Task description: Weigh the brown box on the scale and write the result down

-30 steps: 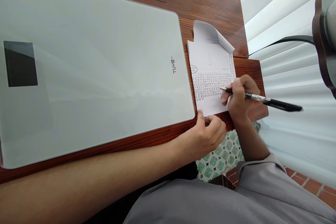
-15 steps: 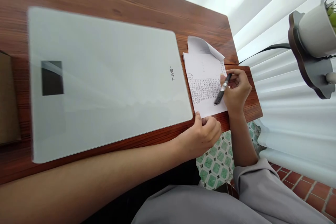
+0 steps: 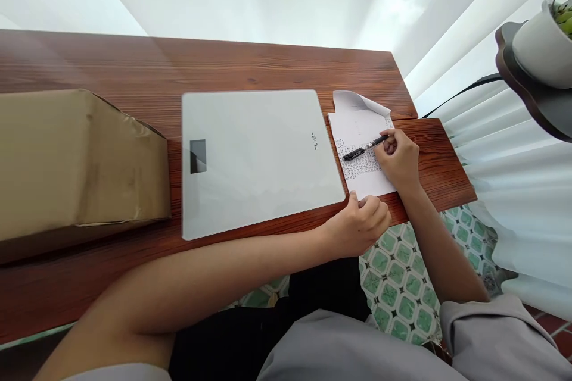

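My right hand [image 3: 399, 156] pinches a black pen [image 3: 369, 146] near one end. The pen slants down to the left over a small white notepad [image 3: 376, 181]; whether it touches the paper I cannot tell. Rows of small handwritten figures fill the middle of the page, and its far top sheet is curled over. At the pad's near edge, my left hand [image 3: 360, 225] is closed, its thumb laid on the paper and its fingers curled at the table edge. Left of the pad lies a flat white scale [image 3: 261, 161] with a dark display window.
A cardboard box [image 3: 120, 172] stands on the wooden table [image 3: 250, 65] at the left. White curtains [image 3: 487, 172] hang behind and at the right. On a dark shelf [image 3: 513, 65] at upper right sits a white pot [image 3: 543, 50]. Below is a green-patterned floor [image 3: 397, 274].
My view has swung left and back, bringing the cardboard box into sight. The pen has tipped over from steep to flatter, pointing left across the written rows. My left hand stays at the pad's edge.
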{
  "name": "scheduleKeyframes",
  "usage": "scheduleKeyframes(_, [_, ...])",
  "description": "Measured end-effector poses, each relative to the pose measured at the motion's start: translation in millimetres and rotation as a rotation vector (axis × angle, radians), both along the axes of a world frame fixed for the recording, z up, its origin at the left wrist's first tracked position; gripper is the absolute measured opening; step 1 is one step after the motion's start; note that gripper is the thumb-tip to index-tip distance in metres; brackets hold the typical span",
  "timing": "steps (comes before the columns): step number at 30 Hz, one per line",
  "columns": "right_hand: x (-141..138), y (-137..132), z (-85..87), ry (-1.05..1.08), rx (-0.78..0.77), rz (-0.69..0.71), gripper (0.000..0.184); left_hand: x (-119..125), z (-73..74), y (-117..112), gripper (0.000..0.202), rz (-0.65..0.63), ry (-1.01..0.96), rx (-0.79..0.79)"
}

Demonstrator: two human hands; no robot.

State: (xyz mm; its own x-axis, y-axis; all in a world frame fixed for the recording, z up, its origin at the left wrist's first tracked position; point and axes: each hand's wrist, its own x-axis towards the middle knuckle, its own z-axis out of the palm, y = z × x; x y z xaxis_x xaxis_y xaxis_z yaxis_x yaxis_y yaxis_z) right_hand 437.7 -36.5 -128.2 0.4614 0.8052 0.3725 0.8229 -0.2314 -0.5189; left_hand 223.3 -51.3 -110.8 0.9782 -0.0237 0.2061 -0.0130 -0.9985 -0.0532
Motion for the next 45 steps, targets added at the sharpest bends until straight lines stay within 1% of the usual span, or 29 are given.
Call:
scheduleKeyframes(4, [1, 2, -3.2, -0.047, -0.063, 0.034, 0.030, 0, -2.1, -1, 0.042, 0.001, -0.003, 0.007])
scheduleKeyframes(8, [4, 2, -4.4, -0.057, -0.077, 0.068, 0.035, 0, -2.5, -2, 0.044, -0.002, 0.008, 0.029])
scheduleKeyframes(13, [3, 0, -2.7, -0.062, -0.119, 0.044, 0.031, -1, -6.9, -4, 0.045, 0.014, -0.006, 0.071])
scheduleKeyframes(15, [2, -2, -1.2, -0.070, -0.152, 0.026, 0.029, -4, -9.0, -4, 0.044, 0.023, -0.045, 0.116])
scheduleKeyframes(17, [0, -3, 0.4, -0.077, -0.175, 0.002, 0.028, -11, -8.1, -4, 0.041, 0.032, -0.096, 0.187])
scheduleKeyframes(19, [-1, -4, 1.6, -0.092, -0.195, -0.023, 0.027, -22, -2.2, -5, 0.035, 0.039, -0.155, 0.270])
scheduleKeyframes(21, [-2, -5, 2.5, -0.117, -0.226, -0.051, 0.026, -37, 8.3, -7, 0.027, 0.004, -0.245, 0.333])
scheduleKeyframes(23, [-3, -5, 2.9, -0.143, -0.257, -0.069, 0.027, -53, 21.3, -10, 0.020, -0.041, -0.352, 0.357])
scheduleKeyframes(25, [-4, -5, 2.8, -0.164, -0.278, -0.088, 0.028, -69, 33.6, -13, 0.015, -0.023, -0.405, 0.356])
scheduleKeyframes(29, [-5, -5, 1.2, -0.222, -0.300, -0.124, 0.032, -96, 51.5, -9, 0.014, 0.140, -0.416, 0.351])
scheduleKeyframes(32, [-5, -6, -0.2, -0.272, -0.324, -0.145, 0.036, -117, 62.4, 2, 0.016, 0.275, -0.431, 0.365])
scheduleKeyframes(37, [-3, -9, -3.5, -0.338, -0.318, -0.129, 0.035, -156, 80.6, 23, 0.014, 0.556, -0.533, 0.399])
scheduleKeyframes(42, [0, -11, -8.1, -0.395, -0.279, -0.136, 0.032, -189, 92.5, 36, 0.013, 0.771, -0.676, 0.388])
scheduleKeyframes(45, [1, -13, -7.6, -0.385, -0.267, -0.144, 0.028, -208, 96.9, 41, 0.014, 0.864, -0.770, 0.369])
